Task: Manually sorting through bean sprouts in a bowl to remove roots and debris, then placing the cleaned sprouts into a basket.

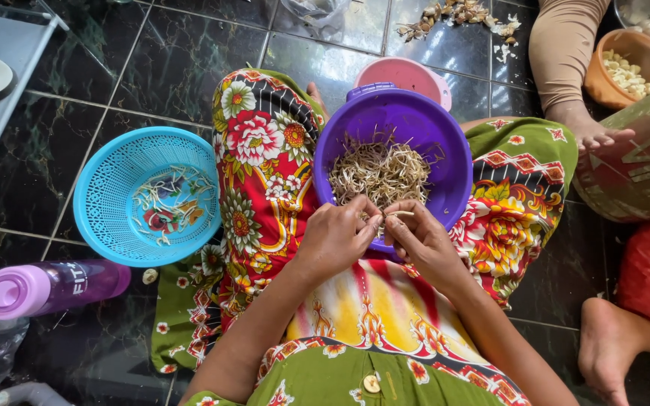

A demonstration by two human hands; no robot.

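At frame centre, one sprout (pixel 399 215) is pinched between left hand (pixel 338 234) and right hand (pixel 417 234) over the purple bowl (pixel 457 162); only its tip should be nipped.

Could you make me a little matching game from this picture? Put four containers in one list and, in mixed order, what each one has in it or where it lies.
Things:
1. purple bowl
2. blue basket
3. orange bowl
4. purple bottle

Descriptions:
A. holds pale peeled pieces, top right
B. lies on its side on the dark floor
C. heaped with thin sprouts, on the lap
D. holds only a few sprouts, on the floor

Pairs: 1-C, 2-D, 3-A, 4-B
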